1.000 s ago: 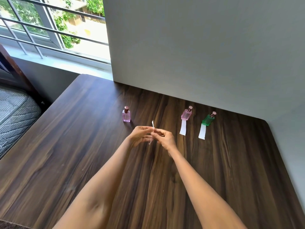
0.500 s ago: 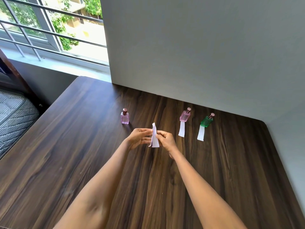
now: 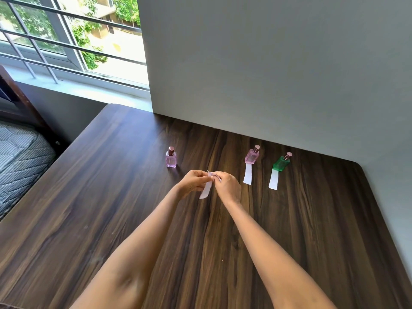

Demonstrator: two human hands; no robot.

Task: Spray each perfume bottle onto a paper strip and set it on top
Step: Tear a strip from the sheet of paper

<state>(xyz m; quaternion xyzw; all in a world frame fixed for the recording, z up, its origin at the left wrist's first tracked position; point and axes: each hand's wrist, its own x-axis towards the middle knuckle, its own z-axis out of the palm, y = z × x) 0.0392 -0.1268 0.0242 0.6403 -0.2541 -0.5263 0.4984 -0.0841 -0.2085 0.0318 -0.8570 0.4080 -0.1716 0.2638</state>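
Note:
My left hand and my right hand meet above the middle of the dark wooden table, both pinching the top of a white paper strip that hangs down between them. An upright pink perfume bottle stands on the bare wood just beyond and left of my hands. To the right, a second pink bottle lies on the far end of a white strip. Further right, a green bottle lies on another white strip.
A grey wall runs along the table's far and right sides. A barred window is at the upper left. A mattress sits beyond the table's left edge.
The paper strip, seen edge-on a second ago, has turned and now hangs lower between my fingers. Both hands stay together at the same place. The bottles have not moved.

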